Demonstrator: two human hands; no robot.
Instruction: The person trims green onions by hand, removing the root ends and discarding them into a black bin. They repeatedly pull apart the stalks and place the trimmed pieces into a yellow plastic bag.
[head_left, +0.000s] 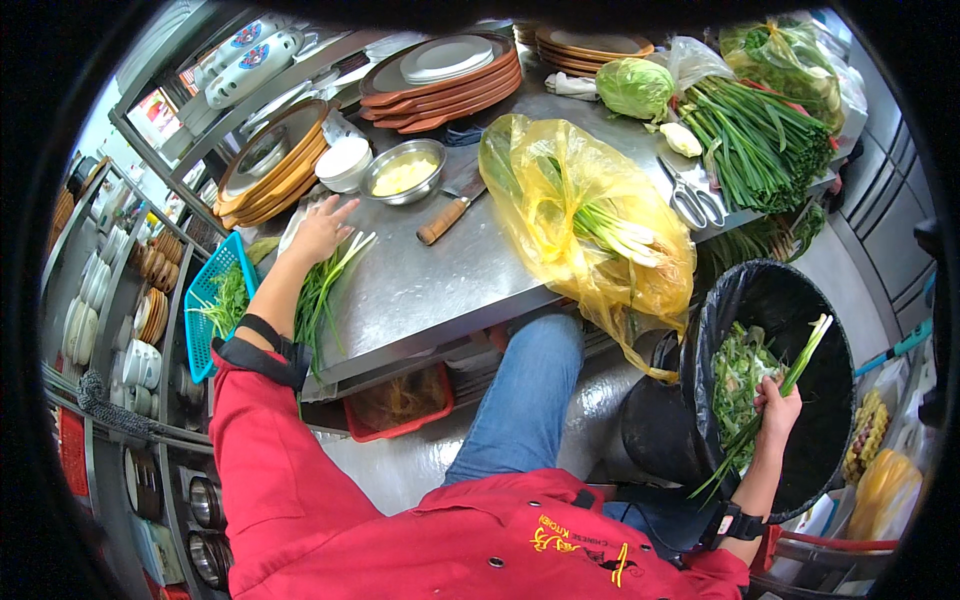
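My right hand (778, 409) grips a few green onions (806, 356) over the lined black bin (832, 450), which holds green vegetable scraps (739, 375). My left hand (322, 225), fingers spread and holding nothing that I can see, is above the steel table (420, 292), over loose green onions (322, 289) at its left end. A metal bowl (405, 172) of pale yellow pieces stands beyond that hand. Near the bowl lies a wooden-handled knife (446, 217), its blade end by a yellow plastic bag (600, 202) with more green onions (619, 236) in it.
A teal basket (199, 300) of greens hangs at the table's left edge. Stacked brown-rimmed plates (442, 90) stand at the back. At the right are a cabbage (636, 88), scissors (694, 199) and a big bunch of green stalks (757, 142). A red tray (397, 427) sits under the table.
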